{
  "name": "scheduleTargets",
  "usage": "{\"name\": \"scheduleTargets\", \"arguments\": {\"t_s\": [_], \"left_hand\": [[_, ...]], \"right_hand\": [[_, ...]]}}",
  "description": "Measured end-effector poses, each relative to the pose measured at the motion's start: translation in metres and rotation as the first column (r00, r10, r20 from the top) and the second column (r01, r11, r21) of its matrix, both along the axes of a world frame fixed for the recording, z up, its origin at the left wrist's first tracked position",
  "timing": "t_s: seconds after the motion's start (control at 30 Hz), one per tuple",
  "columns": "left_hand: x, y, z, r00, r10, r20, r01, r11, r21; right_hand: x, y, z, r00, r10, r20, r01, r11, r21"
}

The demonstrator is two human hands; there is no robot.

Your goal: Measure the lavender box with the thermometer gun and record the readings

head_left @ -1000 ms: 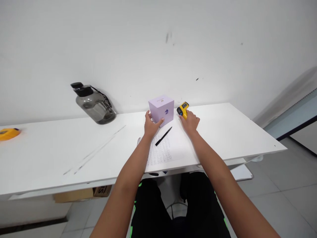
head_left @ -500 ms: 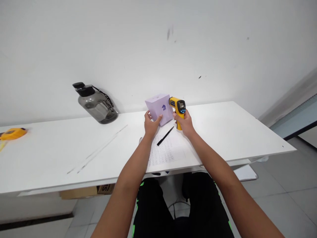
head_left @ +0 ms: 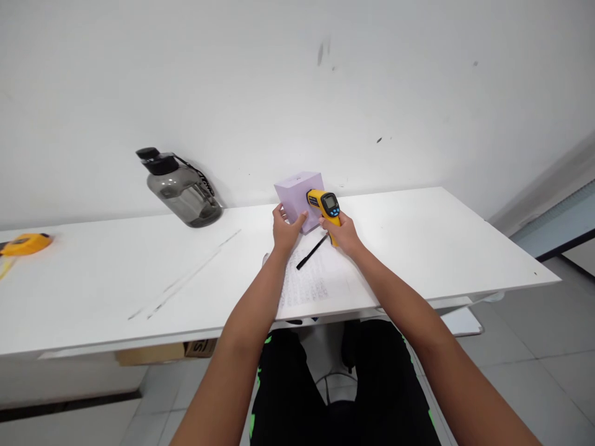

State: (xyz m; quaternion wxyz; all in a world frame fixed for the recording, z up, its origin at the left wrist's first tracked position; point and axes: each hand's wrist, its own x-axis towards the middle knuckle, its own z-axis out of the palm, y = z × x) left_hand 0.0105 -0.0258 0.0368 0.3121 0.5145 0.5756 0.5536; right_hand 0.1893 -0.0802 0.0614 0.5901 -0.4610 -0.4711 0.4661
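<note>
On the desk (head_left: 409, 248), nearest: black pen (head_left: 310, 253), slanting away.
Right grip (head_left: 343, 233): wrapped round yellow meter (head_left: 318, 197), by its handle.
Long axis: aimed away-left, nose at front of lilac box (head_left: 294, 198) (contact unclear).
Left grip (head_left: 285, 234): pinching box's left side, thumb in front.

**Bright, Even Light; Stretched Edges**

Soft light from above whitens the plain white wall (head_left: 260, 74) and long white tabletop (head_left: 418, 248); the lilac cube-shaped box (head_left: 294, 197) is paler on top. Highlights dot the grey transparent bottle (head_left: 186, 199), faintly shadowed behind. The orange-yellow tape measure (head_left: 28, 244) looks smeared; print on the white paper sheet (head_left: 304, 285) is illegible.
</note>
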Motion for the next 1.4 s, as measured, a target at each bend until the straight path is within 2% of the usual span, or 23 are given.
{"name": "scheduleTargets", "arguments": {"t_s": [0.3, 0.5, 0.63, 0.93, 1.13, 1.23, 1.4], "left_hand": [[-0.001, 0.003, -0.005, 1.0, -0.027, 0.014, 0.027, 1.0, 0.011], [-0.003, 0.011, -0.009, 0.991, -0.113, 0.07, 0.112, 0.993, 0.021], [-0.004, 0.015, -0.012, 0.984, -0.156, 0.09, 0.154, 0.988, 0.032], [-0.006, 0.015, -0.014, 0.983, -0.174, 0.064, 0.171, 0.984, 0.043], [-0.003, 0.01, -0.011, 0.981, -0.169, 0.096, 0.165, 0.985, 0.042], [0.0, 0.008, -0.01, 0.984, -0.158, 0.076, 0.155, 0.987, 0.044], [0.001, 0.007, -0.011, 0.988, -0.154, -0.01, 0.154, 0.987, 0.035]], "right_hand": [[-0.001, 0.001, -0.004, 0.999, -0.008, 0.045, 0.007, 1.0, 0.014], [-0.007, -0.001, -0.007, 0.995, -0.031, 0.097, 0.029, 0.999, 0.023], [-0.011, -0.005, -0.005, 0.998, -0.003, 0.066, 0.004, 1.0, -0.012], [-0.01, -0.005, -0.002, 0.996, -0.012, 0.093, 0.018, 0.998, -0.064], [-0.011, -0.004, -0.006, 0.991, -0.007, 0.137, 0.014, 0.998, -0.054], [-0.012, -0.007, -0.005, 0.983, -0.05, 0.178, 0.055, 0.998, -0.025], [-0.013, -0.015, 0.004, 0.95, -0.195, 0.243, 0.196, 0.98, 0.018]]}}
